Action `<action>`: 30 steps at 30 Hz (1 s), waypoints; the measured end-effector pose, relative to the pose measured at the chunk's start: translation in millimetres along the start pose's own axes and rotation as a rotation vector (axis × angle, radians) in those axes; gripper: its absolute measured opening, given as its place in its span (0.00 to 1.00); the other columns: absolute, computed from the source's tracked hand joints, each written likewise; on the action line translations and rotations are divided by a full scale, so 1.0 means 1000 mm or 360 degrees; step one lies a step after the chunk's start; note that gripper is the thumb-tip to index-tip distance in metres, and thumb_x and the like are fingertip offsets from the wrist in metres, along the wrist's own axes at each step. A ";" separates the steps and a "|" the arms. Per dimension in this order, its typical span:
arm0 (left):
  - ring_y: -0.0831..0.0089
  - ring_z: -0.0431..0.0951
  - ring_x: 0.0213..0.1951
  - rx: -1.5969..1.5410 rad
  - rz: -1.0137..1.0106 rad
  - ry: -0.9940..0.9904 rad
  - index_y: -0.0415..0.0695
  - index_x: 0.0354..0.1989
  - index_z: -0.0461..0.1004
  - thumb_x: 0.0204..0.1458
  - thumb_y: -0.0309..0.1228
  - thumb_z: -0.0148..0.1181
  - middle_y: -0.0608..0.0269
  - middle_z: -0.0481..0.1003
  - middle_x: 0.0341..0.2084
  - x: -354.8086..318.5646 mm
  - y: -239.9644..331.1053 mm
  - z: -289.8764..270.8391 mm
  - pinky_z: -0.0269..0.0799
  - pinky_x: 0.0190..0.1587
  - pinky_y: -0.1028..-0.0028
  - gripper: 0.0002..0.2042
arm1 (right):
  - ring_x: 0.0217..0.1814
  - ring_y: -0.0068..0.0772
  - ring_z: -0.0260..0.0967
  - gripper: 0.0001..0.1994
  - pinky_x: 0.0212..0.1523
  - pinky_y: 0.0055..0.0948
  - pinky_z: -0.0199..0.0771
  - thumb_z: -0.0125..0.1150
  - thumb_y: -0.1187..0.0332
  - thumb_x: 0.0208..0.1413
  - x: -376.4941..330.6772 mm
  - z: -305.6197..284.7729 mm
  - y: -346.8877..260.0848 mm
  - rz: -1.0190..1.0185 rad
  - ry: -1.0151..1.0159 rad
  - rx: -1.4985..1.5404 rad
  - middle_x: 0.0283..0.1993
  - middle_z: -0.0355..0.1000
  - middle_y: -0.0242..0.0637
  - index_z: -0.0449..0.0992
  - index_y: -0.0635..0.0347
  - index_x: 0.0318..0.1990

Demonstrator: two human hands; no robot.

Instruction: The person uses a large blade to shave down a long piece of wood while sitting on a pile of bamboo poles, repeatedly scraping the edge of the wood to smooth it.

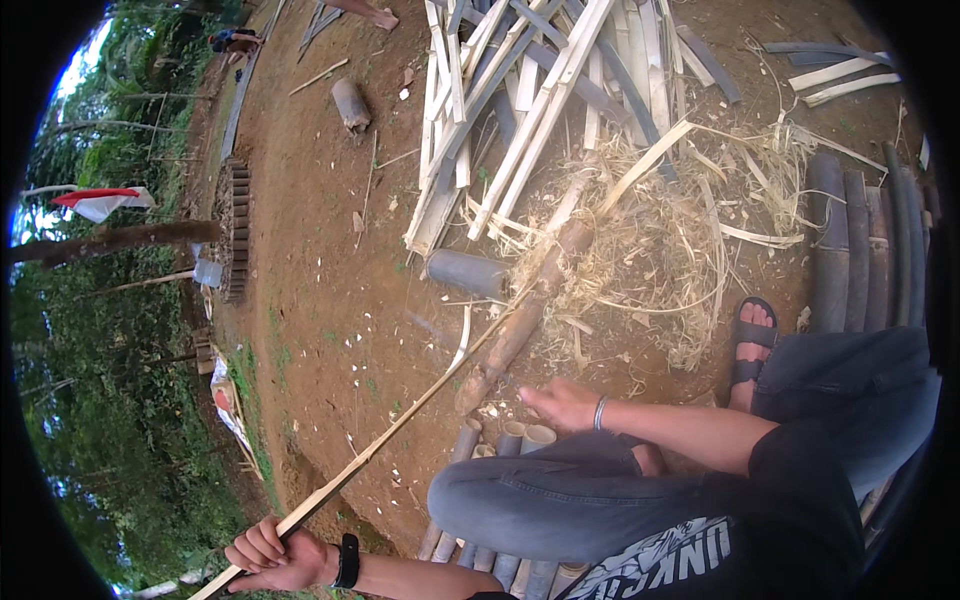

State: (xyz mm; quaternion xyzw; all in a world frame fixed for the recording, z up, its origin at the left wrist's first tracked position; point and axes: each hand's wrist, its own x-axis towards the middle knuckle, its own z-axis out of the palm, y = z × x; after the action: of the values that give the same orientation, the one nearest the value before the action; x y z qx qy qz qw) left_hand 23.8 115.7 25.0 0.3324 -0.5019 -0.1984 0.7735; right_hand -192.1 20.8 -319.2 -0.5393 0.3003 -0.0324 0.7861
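Note:
My left hand (pixel 280 556), with a black watch band at its wrist, is closed around one end of a long split bamboo strip (pixel 365 455). The strip runs up and to the right, its far end at a brown log (pixel 518 340) lying on the ground. My right hand (pixel 562 404), a bracelet at the wrist, is near the log's lower end with its fingers curled. What it grips is hidden and smeared; a faint grey streak shows beyond it, across the strip. Pale shavings (pixel 640 270) lie heaped beside the log.
Split bamboo pieces (pixel 545 100) are piled at the far side. A short dark bamboo section (pixel 466 272) lies by the log, another (pixel 350 105) farther off. Bamboo poles (pixel 828 240) line the right; cut bamboo ends (pixel 510 438) stick out beside my left knee. Another person's foot (pixel 384 18) shows far off.

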 end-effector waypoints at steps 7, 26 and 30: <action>0.80 0.52 0.13 -0.0041 -0.0021 0.0021 0.48 0.18 0.54 0.58 0.59 0.38 0.72 0.52 0.11 0.002 -0.003 -0.005 0.52 0.20 0.80 0.27 | 0.10 0.22 0.55 0.36 0.19 0.31 0.65 0.30 0.35 0.59 0.004 -0.012 -0.007 0.0147 -0.0059 0.0252 0.08 0.54 0.26 0.60 0.52 0.10; 0.80 0.50 0.14 -0.0006 -0.0048 0.0053 0.48 0.18 0.53 0.58 0.60 0.35 0.71 0.50 0.11 0.009 0.003 -0.029 0.51 0.20 0.80 0.28 | 0.09 0.16 0.44 0.35 0.09 0.30 0.43 0.36 0.28 0.53 0.021 -0.009 0.016 0.0053 0.0157 0.0103 0.08 0.47 0.21 0.51 0.47 0.08; 0.80 0.51 0.13 -0.0030 -0.0048 0.0055 0.48 0.17 0.53 0.57 0.61 0.35 0.71 0.50 0.11 0.004 0.000 -0.014 0.51 0.20 0.80 0.28 | 0.08 0.18 0.46 0.36 0.09 0.30 0.47 0.33 0.31 0.55 -0.002 0.025 -0.036 -0.0228 -0.0010 0.0222 0.07 0.49 0.23 0.54 0.49 0.07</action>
State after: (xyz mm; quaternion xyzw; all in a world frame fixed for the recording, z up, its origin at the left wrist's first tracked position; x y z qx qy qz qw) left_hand 38.5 117.6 24.3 0.3361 -0.4815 -0.2092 0.7819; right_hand -171.6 27.4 -280.9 -0.5035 0.2554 -0.1077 0.8183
